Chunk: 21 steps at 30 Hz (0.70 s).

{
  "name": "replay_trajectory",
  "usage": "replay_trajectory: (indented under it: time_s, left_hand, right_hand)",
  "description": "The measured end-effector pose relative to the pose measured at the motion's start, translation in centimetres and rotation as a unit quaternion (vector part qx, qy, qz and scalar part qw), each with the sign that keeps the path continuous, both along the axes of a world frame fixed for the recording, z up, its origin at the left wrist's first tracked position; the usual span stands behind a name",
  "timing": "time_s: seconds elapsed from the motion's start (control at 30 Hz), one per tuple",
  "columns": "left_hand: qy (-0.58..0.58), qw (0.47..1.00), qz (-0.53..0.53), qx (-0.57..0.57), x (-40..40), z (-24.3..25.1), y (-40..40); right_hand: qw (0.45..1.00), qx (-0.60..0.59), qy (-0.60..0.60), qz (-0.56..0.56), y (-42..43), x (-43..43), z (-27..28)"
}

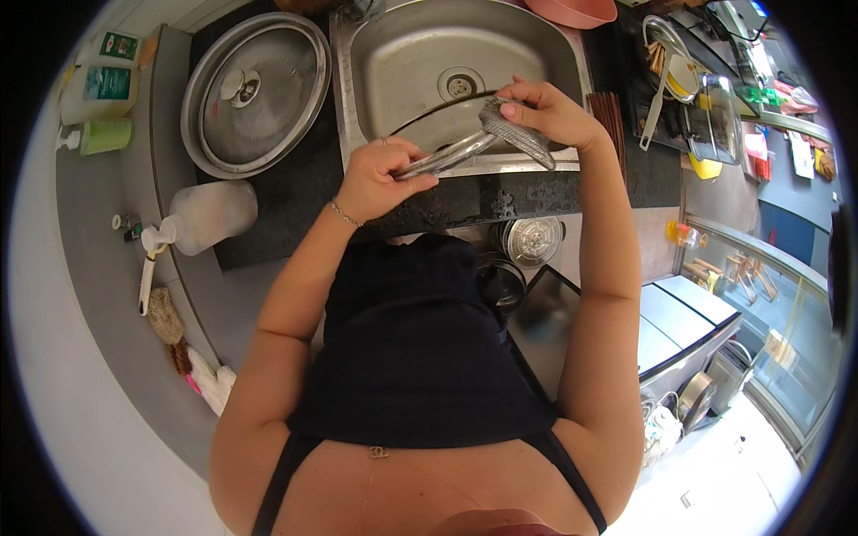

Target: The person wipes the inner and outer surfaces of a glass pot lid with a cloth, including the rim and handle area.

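Over the near edge of the stainless steel sink [402, 60], my left hand [385, 171] grips the metal rim of a round glass pan lid [442, 124], which is tilted. My right hand [546, 114] pinches a grey mesh scouring cloth [513, 130] against the lid's rim at its right side. Behind the lid, the sink drain [461, 84] shows. How much of the lid is hidden by the cloth and fingers I cannot tell.
Left of the sink, a large metal basin [190, 100] holds another round lid. A pump bottle [214, 214] stands nearer. Brown chopsticks [606, 127] lie right of the sink; a pink basin [576, 10] is behind it. A glass container [717, 120] stands farther right.
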<state>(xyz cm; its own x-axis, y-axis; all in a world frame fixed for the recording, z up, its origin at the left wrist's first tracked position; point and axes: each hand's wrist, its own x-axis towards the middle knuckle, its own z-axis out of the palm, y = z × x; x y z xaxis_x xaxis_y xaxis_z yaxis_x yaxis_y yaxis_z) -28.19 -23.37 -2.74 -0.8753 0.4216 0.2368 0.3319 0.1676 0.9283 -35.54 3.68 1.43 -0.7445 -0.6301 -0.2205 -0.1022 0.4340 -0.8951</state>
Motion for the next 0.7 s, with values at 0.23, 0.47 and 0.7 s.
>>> replay_trajectory:
  time_s: [0.23,0.47,0.7]
  left_hand:
    - [0.096,0.986,0.117,-0.063,-0.5,-0.5,-1.3]
    - [0.12,0.978,0.108,-0.131,-0.8,-0.7,-1.1]
    - [0.066,0.981,0.11,-0.148,-0.3,-0.7,-0.6]
  right_hand:
    - [0.99,-0.005,-0.135,0.047,-0.6,2.6,-1.0]
    - [0.993,-0.029,-0.092,0.062,0.8,3.6,-3.5]
    - [0.982,-0.015,0.117,0.144,-2.1,3.0,-2.2]
